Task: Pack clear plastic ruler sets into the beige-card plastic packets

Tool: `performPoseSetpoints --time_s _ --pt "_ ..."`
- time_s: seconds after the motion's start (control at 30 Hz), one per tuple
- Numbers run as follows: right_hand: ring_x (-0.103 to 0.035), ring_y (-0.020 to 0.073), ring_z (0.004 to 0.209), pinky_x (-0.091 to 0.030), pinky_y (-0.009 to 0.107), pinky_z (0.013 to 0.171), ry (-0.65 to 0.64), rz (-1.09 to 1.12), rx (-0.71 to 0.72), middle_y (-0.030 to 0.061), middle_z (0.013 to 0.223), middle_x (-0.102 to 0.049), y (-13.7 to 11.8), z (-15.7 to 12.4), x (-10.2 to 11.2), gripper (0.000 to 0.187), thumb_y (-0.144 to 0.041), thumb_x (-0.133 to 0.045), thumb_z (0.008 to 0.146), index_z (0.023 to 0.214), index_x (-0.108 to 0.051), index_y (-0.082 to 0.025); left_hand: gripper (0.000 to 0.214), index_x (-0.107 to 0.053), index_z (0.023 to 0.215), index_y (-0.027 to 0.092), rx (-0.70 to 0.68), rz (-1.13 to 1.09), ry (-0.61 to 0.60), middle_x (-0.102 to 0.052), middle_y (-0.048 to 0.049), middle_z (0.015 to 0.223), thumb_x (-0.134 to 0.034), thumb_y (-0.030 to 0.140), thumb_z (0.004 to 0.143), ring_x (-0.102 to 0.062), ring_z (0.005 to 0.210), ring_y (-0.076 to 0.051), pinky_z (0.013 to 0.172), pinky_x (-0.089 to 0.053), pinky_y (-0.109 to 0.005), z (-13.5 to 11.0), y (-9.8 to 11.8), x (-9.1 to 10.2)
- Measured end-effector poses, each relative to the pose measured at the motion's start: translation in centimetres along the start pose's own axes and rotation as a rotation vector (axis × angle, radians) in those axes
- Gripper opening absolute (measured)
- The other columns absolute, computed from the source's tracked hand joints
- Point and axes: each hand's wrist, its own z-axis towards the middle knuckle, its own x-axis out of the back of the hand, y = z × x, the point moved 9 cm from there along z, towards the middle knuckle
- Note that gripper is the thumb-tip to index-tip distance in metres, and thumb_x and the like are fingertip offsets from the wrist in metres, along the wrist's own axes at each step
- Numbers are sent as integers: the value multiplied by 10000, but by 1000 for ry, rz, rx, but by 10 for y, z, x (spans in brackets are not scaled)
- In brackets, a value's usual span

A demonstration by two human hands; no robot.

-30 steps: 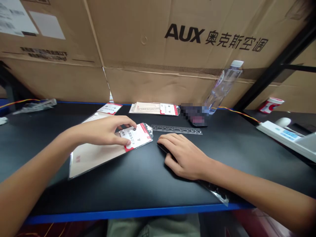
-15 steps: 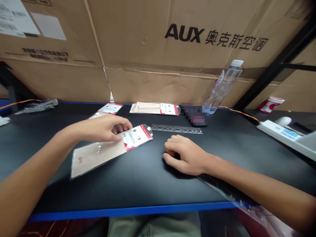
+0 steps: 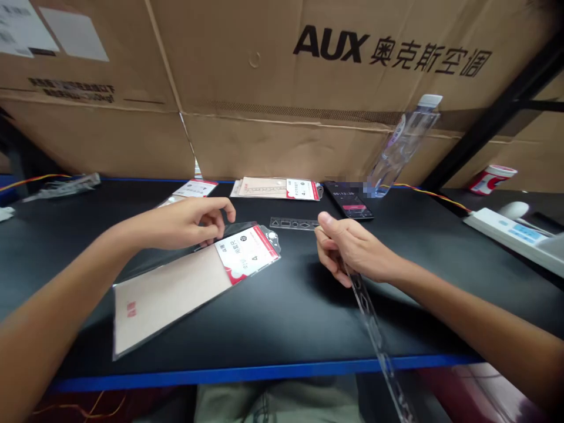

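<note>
My left hand point(image 3: 194, 223) is closed at the upper edge of a clear plastic sleeve point(image 3: 176, 288), its fingertips gripping that edge. The sleeve holds a beige sheet and a white-and-red label card point(image 3: 247, 254); a hang tab shows at its right end. In my right hand point(image 3: 352, 247) is a clear stencil ruler point(image 3: 372, 323), pinched near its upper end. It slants down past the table's front edge, and its lower end runs out of view. A second clear stencil ruler point(image 3: 293, 223) lies flat behind, partly hidden by my right hand.
Several packed sleeves point(image 3: 264, 188) lie at the back, with another sleeve point(image 3: 196, 188) to their left. A phone point(image 3: 350, 201) lies beside a water bottle point(image 3: 405, 147). A power strip point(image 3: 513, 232) and a red-and-white tub point(image 3: 491, 179) are at right. A large cardboard box point(image 3: 264, 88) stands behind.
My right hand has risen off the table and turned, lifting the ruler into clearer view. The sleeve has shifted slightly nearer, with my left hand now at its upper edge.
</note>
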Motion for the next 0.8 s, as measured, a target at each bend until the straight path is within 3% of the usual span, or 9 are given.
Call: performPoseSetpoints --time_s 0.07,0.2,0.33,0.53,0.67,0.8 --pt "-518 112 335 -219 211 306 54 115 -13 -8 499 -528 -1 1 7 601 -758 -425 884 633 -344 -218 238 -576 1041 218 -25 -72 -55 -685 -29 832 -537 242 808 -587 670 -157 630 -469 -251 0 7 -9" --pt "-544 119 358 -306 196 298 121 281 -13 -28 500 -508 0 5 18 611 -789 -542 797 661 -372 -218 138 -640 879 203 -80 -92 -157 -664 -29 812 -514 238 833 -580 704 -156 636 -453 -243 2 24 -27" --pt "-519 87 363 -335 167 301 122 352 27 -45 524 -501 1 9 23 588 -720 -667 758 667 -404 -203 181 -701 905 206 -113 -39 -173 -697 -28 890 -546 264 833 -603 793 -177 697 -457 -247 3 36 -37" --pt "-574 48 484 -452 111 416 82 434 39 -56 643 -540 5 14 29 427 -454 -833 736 744 -513 -172 226 -696 1004 217 -178 -34 -153 -703 -30 1011 -625 323 819 -621 895 -200 769 -477 -252 2 45 -35" --pt "-658 68 632 -548 122 562 47 512 19 -43 732 -587 5 14 31 284 -263 -857 731 884 -633 -177 232 -682 1008 220 -104 -106 -97 -694 -43 951 -622 367 839 -631 857 -203 732 -501 -277 4 35 -29" --pt "-685 98 726 -593 179 676 32 525 49 -11 803 -641 2 12 31 255 -220 -828 753 978 -716 -174 298 -674 1050 214 -46 -224 -106 -686 -59 922 -656 401 819 -634 832 -203 718 -521 -295 5 28 -31"
